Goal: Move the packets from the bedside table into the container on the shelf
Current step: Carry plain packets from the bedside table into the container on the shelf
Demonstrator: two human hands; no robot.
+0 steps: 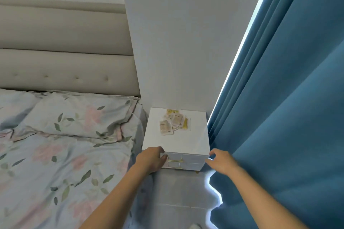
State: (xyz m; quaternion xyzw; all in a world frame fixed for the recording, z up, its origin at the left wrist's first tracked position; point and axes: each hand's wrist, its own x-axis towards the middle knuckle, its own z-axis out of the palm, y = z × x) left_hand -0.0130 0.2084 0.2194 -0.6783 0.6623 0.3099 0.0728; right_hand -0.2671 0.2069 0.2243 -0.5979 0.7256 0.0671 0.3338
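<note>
Packets (174, 121) lie heaped on the bedside table (195, 141), long axes seemingly mixed; both hands' grip spread.

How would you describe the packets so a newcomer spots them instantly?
Find the white bedside table wedged between the floral bed and the blue curtain. Toward the back of its top lies a loose overlapping pile of small beige and yellow packets, the only things on it.

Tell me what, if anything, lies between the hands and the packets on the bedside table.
Nothing visible. The packets lie in a loose pile toward the back of the bedside table; the left hand and right hand are at its front corners, with only bare white tabletop between.
</note>
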